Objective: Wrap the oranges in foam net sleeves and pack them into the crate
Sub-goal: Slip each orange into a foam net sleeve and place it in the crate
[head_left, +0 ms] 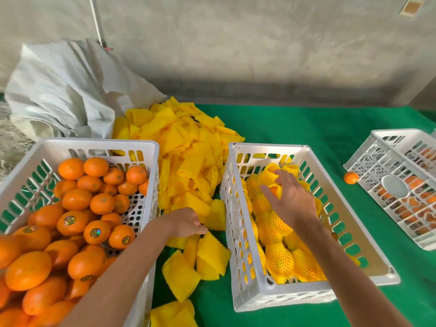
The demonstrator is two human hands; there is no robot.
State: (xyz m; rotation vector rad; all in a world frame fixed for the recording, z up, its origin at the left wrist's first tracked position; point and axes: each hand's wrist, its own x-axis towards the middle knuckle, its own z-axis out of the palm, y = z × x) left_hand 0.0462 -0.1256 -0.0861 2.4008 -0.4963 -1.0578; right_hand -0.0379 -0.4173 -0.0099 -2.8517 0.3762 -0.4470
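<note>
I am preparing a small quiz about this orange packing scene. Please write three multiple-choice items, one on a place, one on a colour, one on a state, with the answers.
1. Where does the pile of empty foam sleeves lie?
A. between the two near crates
B. inside the sack
C. on the floor

2. What colour is the table cloth?
A. blue
B. green
C. white

3. What is the right hand doing?
A. hanging idle
B. gripping the crate rim
C. setting a wrapped orange into the crate

Answers: 1 A, the sleeves fill the gap between the crates; 2 B, green shows around the crates; 3 C, its fingers curl on a sleeved orange inside.
</note>
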